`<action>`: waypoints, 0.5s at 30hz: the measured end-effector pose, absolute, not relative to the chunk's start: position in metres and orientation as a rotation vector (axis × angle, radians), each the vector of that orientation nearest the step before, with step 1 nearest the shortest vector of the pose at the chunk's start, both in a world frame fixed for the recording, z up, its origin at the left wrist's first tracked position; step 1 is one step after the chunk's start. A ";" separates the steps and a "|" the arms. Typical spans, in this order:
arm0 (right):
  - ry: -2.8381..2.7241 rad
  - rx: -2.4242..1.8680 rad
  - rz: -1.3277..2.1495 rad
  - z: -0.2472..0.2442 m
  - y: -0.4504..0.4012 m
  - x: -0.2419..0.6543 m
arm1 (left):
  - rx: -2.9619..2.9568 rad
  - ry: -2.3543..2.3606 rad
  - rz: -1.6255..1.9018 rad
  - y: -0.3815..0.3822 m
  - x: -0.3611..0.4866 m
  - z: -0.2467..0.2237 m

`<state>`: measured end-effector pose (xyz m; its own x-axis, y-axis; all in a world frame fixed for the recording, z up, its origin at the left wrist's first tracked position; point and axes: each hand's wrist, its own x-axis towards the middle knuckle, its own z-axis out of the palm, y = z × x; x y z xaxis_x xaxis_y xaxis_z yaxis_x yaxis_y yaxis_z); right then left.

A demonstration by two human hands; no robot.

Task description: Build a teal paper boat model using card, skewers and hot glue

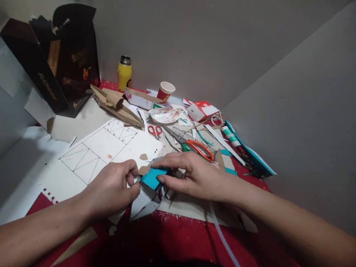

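Observation:
A small cardboard model with a bright blue panel (152,179) on top sits near the front middle, its sides whitish and dark. My right hand (191,174) grips it, index finger along the far edge of the blue panel and thumb on the near edge. At the model's left side, my left hand (116,183) has its fingers curled in a pinch; what lies between them is hidden. A small brown cardboard piece (144,170) rests by the left fingertips and the blue panel. Another brown scrap (143,157) lies on the paper just beyond.
Drawn paper (97,144) spreads on the left. Orange-handled scissors (198,148) and small red-handled scissors (155,130) lie beyond my hands. Behind stand a black box (66,66), yellow bottle (124,74) and paper cup (166,92). A clear tube (222,235) runs along the front.

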<state>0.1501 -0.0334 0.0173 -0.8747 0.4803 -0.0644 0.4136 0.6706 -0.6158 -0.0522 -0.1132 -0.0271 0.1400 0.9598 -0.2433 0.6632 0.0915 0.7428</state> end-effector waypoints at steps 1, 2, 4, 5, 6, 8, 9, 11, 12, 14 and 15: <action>-2.784 -0.742 0.974 0.017 -0.033 0.149 | 1.645 1.604 0.486 -0.113 -0.052 -0.029; -2.793 -0.742 0.962 0.017 -0.033 0.149 | 1.648 1.616 0.487 -0.113 -0.052 -0.030; -2.803 -0.741 0.946 0.016 -0.033 0.147 | 1.639 1.644 0.488 -0.113 -0.052 -0.033; -2.802 -0.741 0.946 0.015 -0.033 0.147 | 1.633 1.654 0.488 -0.113 -0.052 -0.034; -2.797 -0.741 0.950 0.015 -0.033 0.147 | 1.628 1.665 0.490 -0.114 -0.052 -0.035; -2.781 -0.740 0.955 0.013 -0.033 0.147 | 1.629 1.680 0.498 -0.115 -0.053 -0.036; -2.775 -0.740 0.954 0.013 -0.033 0.147 | 1.637 1.689 0.502 -0.116 -0.052 -0.036; -2.778 -0.742 0.951 0.013 -0.033 0.147 | 1.654 1.707 0.520 -0.117 -0.051 -0.037; -2.784 -0.742 0.953 0.013 -0.033 0.147 | 1.660 1.715 0.532 -0.117 -0.051 -0.037; -2.792 -0.746 0.957 0.013 -0.034 0.147 | 1.675 1.733 0.555 -0.117 -0.048 -0.038; -2.791 -0.749 0.957 0.013 -0.034 0.147 | 1.685 1.740 0.565 -0.116 -0.047 -0.038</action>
<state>0.1469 -0.0337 0.0130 -0.8744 0.4809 -0.0650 0.4195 0.6818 -0.5993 -0.0473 -0.1164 -0.0383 0.0299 0.9882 -0.1500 0.7118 0.0843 0.6973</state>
